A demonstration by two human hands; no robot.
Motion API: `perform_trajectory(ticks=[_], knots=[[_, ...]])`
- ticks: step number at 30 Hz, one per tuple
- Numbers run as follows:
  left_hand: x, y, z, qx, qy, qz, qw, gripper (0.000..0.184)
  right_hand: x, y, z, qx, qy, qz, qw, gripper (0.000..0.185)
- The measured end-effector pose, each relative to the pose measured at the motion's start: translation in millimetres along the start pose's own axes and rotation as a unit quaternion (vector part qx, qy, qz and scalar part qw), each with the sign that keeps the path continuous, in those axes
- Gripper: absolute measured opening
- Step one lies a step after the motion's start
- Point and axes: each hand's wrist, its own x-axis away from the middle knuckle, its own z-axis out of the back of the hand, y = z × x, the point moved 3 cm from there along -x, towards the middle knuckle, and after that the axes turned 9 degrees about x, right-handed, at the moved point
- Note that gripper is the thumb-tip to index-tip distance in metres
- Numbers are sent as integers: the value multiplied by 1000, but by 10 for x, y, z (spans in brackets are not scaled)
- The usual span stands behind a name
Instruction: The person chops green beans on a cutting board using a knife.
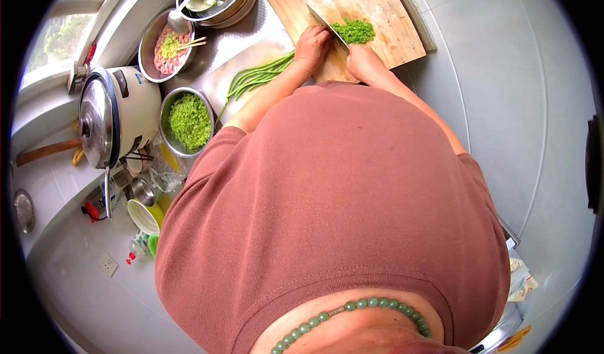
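My right hand (pixel 365 62) grips a kitchen knife (pixel 326 25), its blade angled across the wooden cutting board (pixel 292 1). Beside the blade, on its right, lies a small heap of finely chopped green beans (pixel 356 31). My left hand (pixel 311 47) is closed, fingers curled down at the board just left of the blade. A bunch of long green beans (pixel 261 76) runs under this hand and trails left over a pale surface. The bean ends at my left fingertips are hidden by the hand.
Left of the beans stand a metal bowl of chopped greens (pixel 190 122) and a bowl of minced meat (pixel 165 50) with chopsticks. Stacked bowls (pixel 234 15) with a ladle sit behind. A lidded white cooker (pixel 135 105) is by the window. The board's right edge overhangs the floor.
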Motion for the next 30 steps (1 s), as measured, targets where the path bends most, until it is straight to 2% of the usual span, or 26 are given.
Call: perform_trajectory(ticks=[6,9,12,21,24,30], knots=[[10,-19,-4,13,44,-28,999,17,37,6,-44,16,50,-11,999,21],[21,-17,-4,13,36,-23,999,17,28,-7,67,-12,18,-16,1000,22],[-1,4,12,12,31,-28,999,17,84,31,113,-39,28,1,999,24],[-13,26,32,14,24,-23,999,18,218,-35,201,-32,-23,-48,998,24],[-22,62,47,27,36,-33,998,18,193,-39,137,-27,-7,-26,999,23],[-25,72,59,41,33,-32,998,19,62,-122,116,-5,-48,-53,997,21]])
